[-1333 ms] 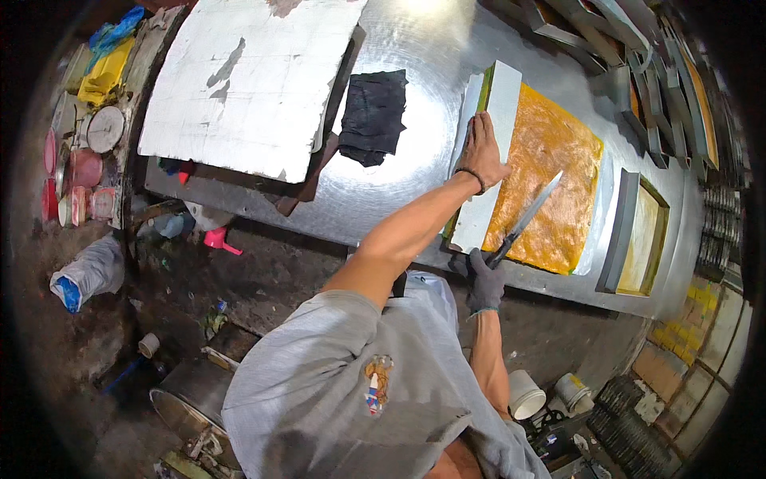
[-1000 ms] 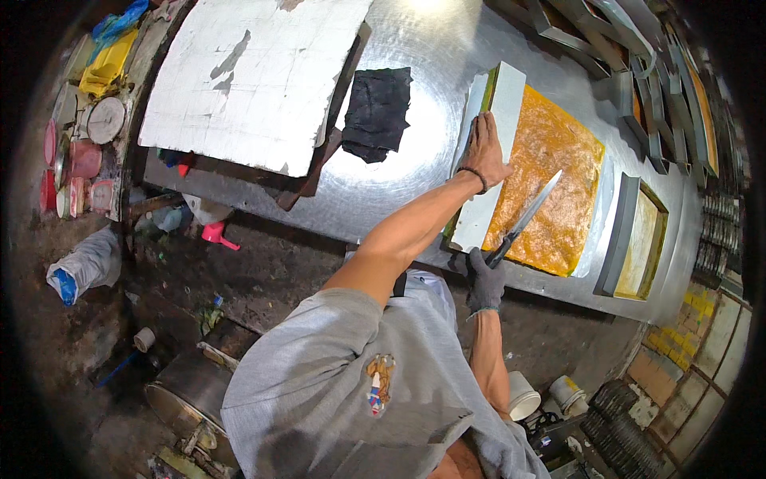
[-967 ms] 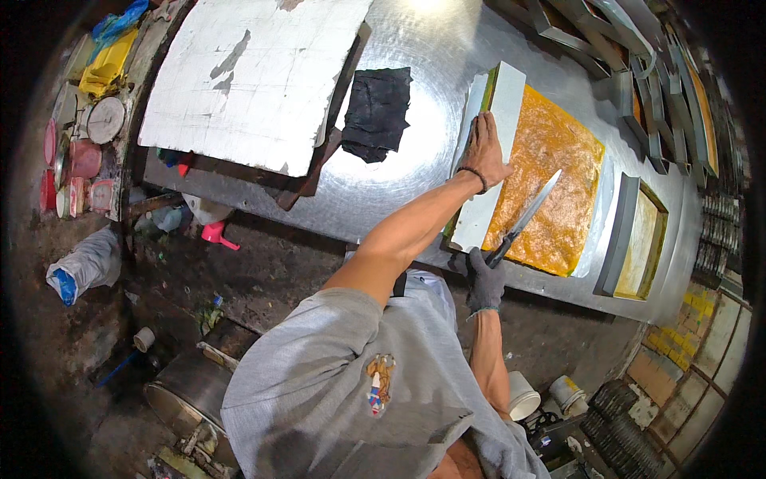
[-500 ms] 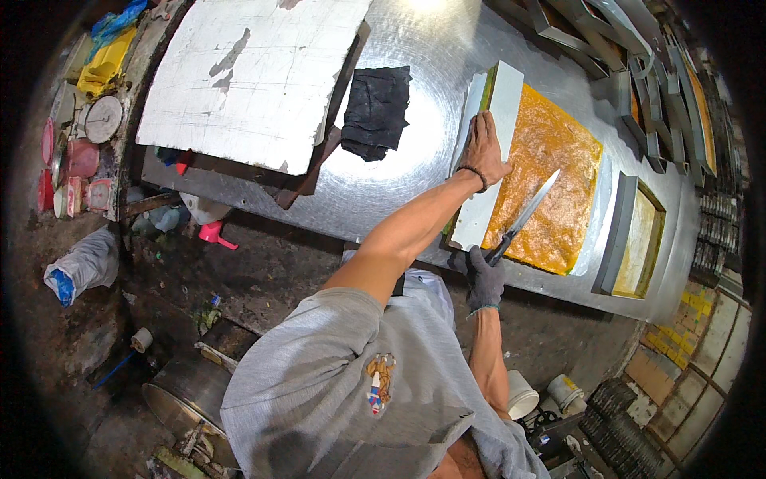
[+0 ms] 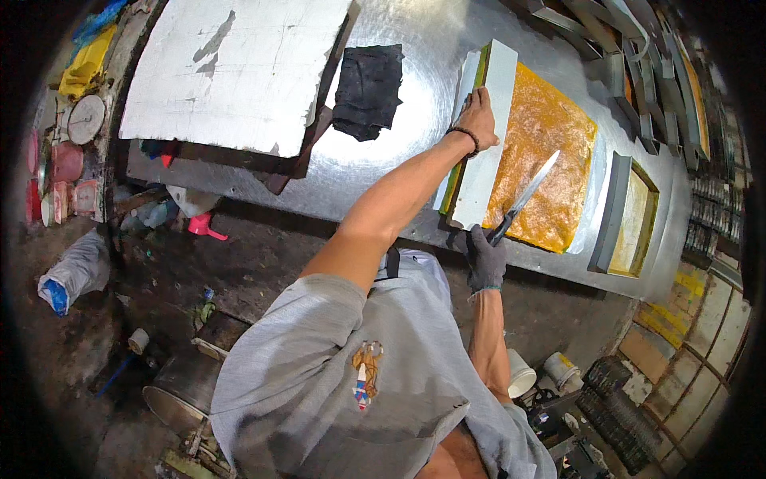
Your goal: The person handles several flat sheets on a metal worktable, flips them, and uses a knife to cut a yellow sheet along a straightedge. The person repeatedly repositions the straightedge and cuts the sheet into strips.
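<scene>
My left hand (image 5: 477, 122) has its fingers wrapped over a long pale metal bar (image 5: 490, 180) with a yellow-green side, which lies along the left side of an orange, mottled slab (image 5: 539, 160). My gloved right hand (image 5: 484, 259) is closed at the handle of a knife (image 5: 531, 188), beside the bar's near end; its long blade points away from me over the slab. A translucent sheet (image 5: 589, 219) shows beneath the slab. To the left is a crumpled black cloth (image 5: 367, 92).
The metal table (image 5: 319, 203) also holds a white, peeling board (image 5: 223, 80), a rectangular frame (image 5: 614, 211) and stacked metal frames (image 5: 606, 40). At left are pink containers and a yellow item (image 5: 86, 65). A white bucket (image 5: 520, 375) and metal drum (image 5: 171, 399) stand low down.
The whole view has shifted slightly upward in the picture. My left wrist has risen a little relative to the bar. The knife stays over the slab.
</scene>
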Available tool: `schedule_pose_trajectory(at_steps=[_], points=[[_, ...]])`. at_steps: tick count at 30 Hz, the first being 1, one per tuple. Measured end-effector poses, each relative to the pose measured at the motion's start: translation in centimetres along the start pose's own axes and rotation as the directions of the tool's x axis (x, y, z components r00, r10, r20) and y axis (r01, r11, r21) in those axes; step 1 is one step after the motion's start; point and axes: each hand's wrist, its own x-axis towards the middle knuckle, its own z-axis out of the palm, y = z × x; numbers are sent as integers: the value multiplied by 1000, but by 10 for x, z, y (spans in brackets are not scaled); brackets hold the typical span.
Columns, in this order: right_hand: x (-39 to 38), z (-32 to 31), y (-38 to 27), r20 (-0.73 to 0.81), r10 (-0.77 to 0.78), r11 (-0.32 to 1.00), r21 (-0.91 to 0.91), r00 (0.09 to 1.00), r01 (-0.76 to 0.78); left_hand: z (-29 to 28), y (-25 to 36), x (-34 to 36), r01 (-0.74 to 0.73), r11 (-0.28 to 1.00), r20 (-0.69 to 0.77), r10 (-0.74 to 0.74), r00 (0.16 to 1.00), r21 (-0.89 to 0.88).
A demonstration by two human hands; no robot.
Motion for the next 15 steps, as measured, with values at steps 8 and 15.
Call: schedule_pose_trajectory(at_steps=[8, 15], points=[[-16, 12, -16, 49, -6, 999, 38, 999, 4, 1, -2, -2, -36, 999, -26, 36, 999, 19], [-5, 7, -1, 69, -33, 995, 93, 997, 27, 2, -3, -9, -42, 999, -63, 44, 997, 18]])
